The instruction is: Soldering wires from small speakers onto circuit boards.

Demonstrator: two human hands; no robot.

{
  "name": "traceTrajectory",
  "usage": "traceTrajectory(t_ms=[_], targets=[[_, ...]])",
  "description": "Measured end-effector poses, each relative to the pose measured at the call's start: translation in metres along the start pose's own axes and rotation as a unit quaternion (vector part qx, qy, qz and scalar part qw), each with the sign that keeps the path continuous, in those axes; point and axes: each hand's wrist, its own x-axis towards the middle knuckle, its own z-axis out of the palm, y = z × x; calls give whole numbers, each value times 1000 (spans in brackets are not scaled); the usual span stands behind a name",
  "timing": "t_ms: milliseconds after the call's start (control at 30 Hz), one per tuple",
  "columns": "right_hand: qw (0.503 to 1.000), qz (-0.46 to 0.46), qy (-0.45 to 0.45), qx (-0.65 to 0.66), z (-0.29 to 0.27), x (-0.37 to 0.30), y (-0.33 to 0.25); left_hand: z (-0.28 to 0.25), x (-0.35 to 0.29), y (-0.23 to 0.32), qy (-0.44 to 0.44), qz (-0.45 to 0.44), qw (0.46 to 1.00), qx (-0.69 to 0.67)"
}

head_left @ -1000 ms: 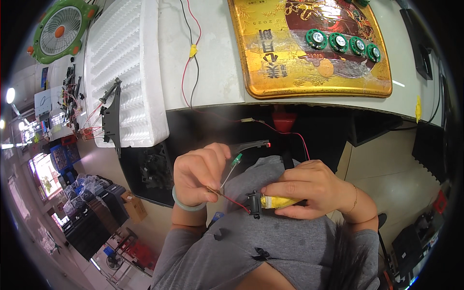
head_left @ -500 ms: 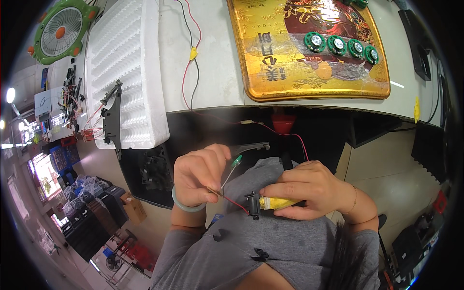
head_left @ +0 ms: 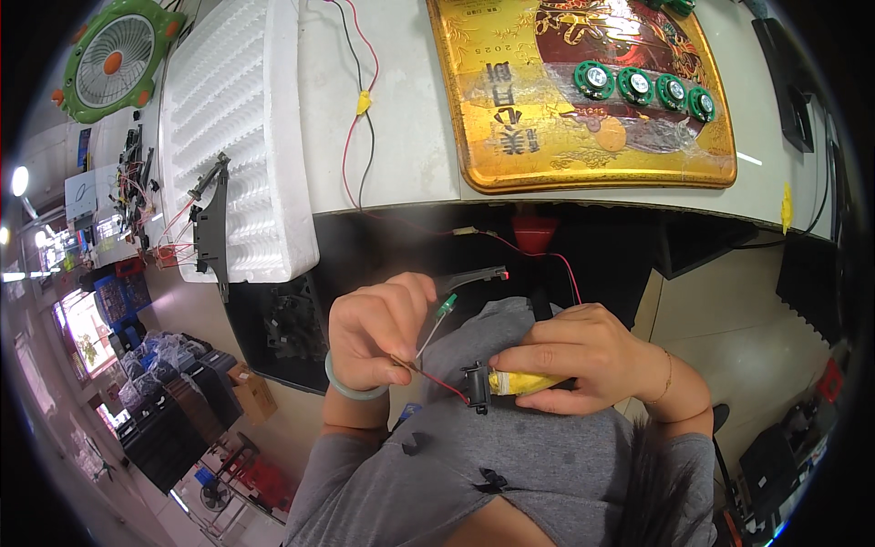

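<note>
My left hand is closed in a pinch at the end of a small brown piece with a red wire. A thin pale lead rises beside it to a small green part. From behind this hand juts a slim black plastic arm, its tip showing red. My right hand is wrapped round a yellow-taped piece. At that piece's end sits a black plastic part, which the red wire reaches. Both hands are above my lap, and the right palm's contents are hidden.
A red and black wire pair crosses the white table and drops over its edge toward my right hand. A gold tray carries several green-rimmed round speakers. White foam holds a black plastic part; a green fan stands behind.
The tip of the black plastic arm now shows red, where it was dark before. Both hands have stayed practically still.
</note>
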Motion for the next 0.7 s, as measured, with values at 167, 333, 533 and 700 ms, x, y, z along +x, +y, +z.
traceTrajectory(t_ms=[167,333,533,700], targets=[[1000,-1,5,0,1,0,0,1,-1,0,5,-6,1000,-14],[999,-27,34,9,4,0,5,4,-2,1,4,-10,1000,-15],[999,-12,43,-5,1,1,3,4,-7,6,-13,-29,998,63],[994,47,94,-45,4,2,4,13,-13,12,36,-160,983,83]])
